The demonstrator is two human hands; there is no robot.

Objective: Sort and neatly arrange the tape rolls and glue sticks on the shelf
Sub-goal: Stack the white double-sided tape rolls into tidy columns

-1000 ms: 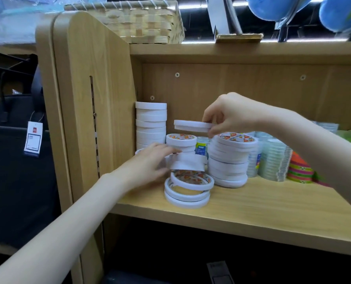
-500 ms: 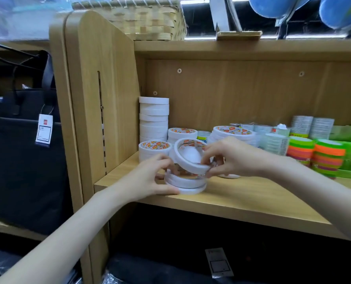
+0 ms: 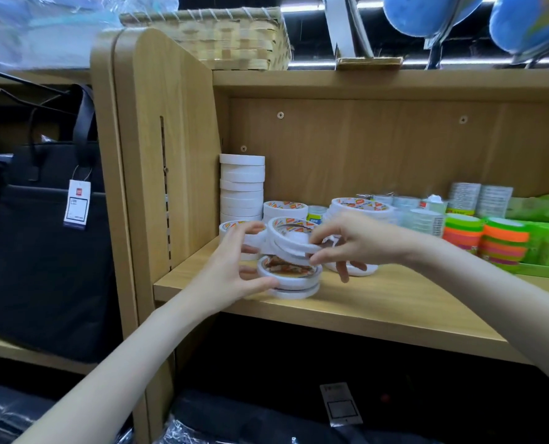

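Note:
On the wooden shelf [image 3: 379,302], near its front edge, lies a low stack of thin white tape rolls [image 3: 291,282] with orange-printed cores. Just above it, a couple of thin white rolls [image 3: 287,237] are held tilted. My right hand [image 3: 363,241] pinches their right edge between thumb and forefinger. My left hand [image 3: 231,267] cups the pile from the left, with its thumb against the low stack and its fingertips at the tilted rolls. Behind stand a tall stack of plain white rolls [image 3: 241,187], a shorter labelled stack [image 3: 285,208] and a wide stack [image 3: 359,205].
Clear tape rolls [image 3: 423,219] and neon orange-green rolls [image 3: 504,245] fill the shelf's right side, beside a green tray [image 3: 542,269]. The upright side panel [image 3: 170,155] closes the shelf on the left. A black bag [image 3: 42,251] with a tag hangs beyond it. A woven basket [image 3: 234,36] sits on top.
My right hand carried a thin roll down from above the back stacks to the front pile. Both hands now meet at the tilted rolls, which lie lower and flatter. The view has pulled back.

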